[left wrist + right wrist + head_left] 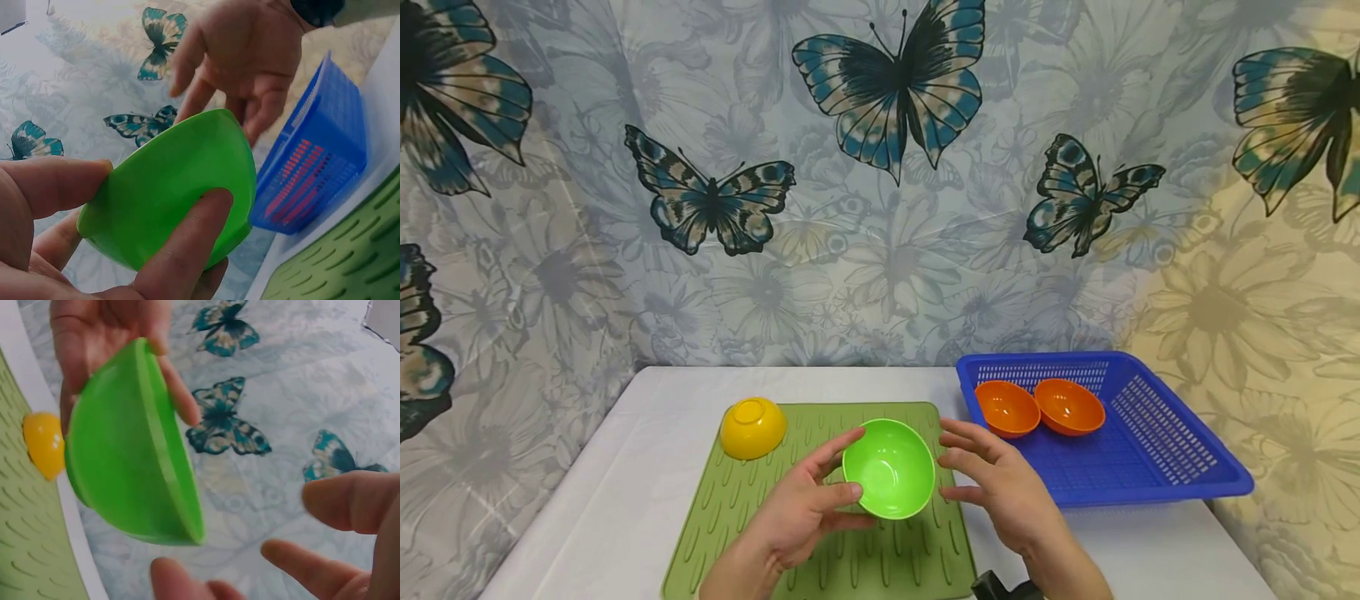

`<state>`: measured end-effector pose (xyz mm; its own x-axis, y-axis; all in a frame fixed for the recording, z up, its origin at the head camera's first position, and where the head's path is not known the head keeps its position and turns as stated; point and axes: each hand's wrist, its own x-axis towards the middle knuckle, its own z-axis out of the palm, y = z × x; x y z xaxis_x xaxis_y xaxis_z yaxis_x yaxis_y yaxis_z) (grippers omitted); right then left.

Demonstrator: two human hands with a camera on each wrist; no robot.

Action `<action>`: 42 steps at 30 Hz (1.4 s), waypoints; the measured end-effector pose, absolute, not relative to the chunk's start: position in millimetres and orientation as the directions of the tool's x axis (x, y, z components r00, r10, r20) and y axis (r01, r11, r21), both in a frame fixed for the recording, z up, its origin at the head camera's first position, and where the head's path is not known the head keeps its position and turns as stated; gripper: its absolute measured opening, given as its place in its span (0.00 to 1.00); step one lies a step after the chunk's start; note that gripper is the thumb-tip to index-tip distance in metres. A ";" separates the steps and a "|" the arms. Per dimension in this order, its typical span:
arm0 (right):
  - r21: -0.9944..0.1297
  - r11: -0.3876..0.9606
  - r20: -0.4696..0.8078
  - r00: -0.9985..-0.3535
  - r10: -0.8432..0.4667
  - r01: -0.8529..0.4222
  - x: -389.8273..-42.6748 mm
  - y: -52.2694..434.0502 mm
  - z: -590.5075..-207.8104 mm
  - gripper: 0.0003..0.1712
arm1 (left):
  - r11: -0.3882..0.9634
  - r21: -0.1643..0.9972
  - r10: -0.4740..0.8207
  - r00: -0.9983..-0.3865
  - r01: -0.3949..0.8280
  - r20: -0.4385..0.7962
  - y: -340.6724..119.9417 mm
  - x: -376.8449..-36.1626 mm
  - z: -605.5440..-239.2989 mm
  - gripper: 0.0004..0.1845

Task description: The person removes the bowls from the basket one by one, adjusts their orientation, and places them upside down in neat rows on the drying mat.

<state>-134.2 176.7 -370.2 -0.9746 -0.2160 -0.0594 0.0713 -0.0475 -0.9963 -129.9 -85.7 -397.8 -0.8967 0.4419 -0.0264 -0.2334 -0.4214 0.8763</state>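
Observation:
A bright green bowl (889, 468) is held up over the green mat (895, 575), its hollow side facing the head camera. My left hand (801, 508) grips it from the left, thumb at the rim and fingers around the outside; the left wrist view shows fingers spread on the bowl's outer wall (169, 181). To the right of the bowl, my right hand (1000, 483) has its fingers spread, and in the right wrist view a gap shows between its fingertips (281, 550) and the bowl. An upturned yellow bowl (753, 428) sits on the mat's far left corner.
A blue plastic basket (1165, 492) stands at the right of the white table (602, 517). Two orange bowls (1006, 409) lie side by side in its far left part. Behind the table hangs a butterfly-patterned cloth (895, 275).

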 end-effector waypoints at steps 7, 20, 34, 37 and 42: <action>-0.930 -0.320 -0.037 -0.911 -0.410 0.182 -134.0 188.8 -369.5 0.35 | -0.350 0.923 0.415 -0.910 -0.159 0.001 -88.0 -130.3 -397.2 0.37; -0.797 -0.446 -0.045 -0.777 -0.628 0.407 -136.7 196.0 -371.1 0.41 | -0.043 0.987 0.380 -0.912 0.152 0.157 -89.0 -123.7 -391.1 0.31; -0.797 -0.422 -0.066 -0.756 -0.651 0.432 -135.8 197.4 -372.2 0.42 | 0.101 0.865 0.458 -0.795 0.491 0.398 -84.5 -115.3 -389.2 0.31; -0.798 -0.416 -0.067 -0.750 -0.658 0.436 -135.7 197.9 -373.1 0.41 | 0.219 0.737 0.489 -0.726 0.639 0.484 -82.8 -114.4 -388.9 0.33; -0.801 -0.400 -0.066 -0.731 -0.679 0.445 -135.9 198.2 -376.0 0.39 | 0.319 0.492 0.557 -0.580 0.810 0.594 -78.9 -115.5 -387.2 0.36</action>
<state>-135.9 198.2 -376.0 -0.7309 -0.6792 -0.0664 0.4447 -0.4002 -0.8013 -115.5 -78.9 -387.2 -0.5801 0.5573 0.5940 0.8101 0.3189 0.4920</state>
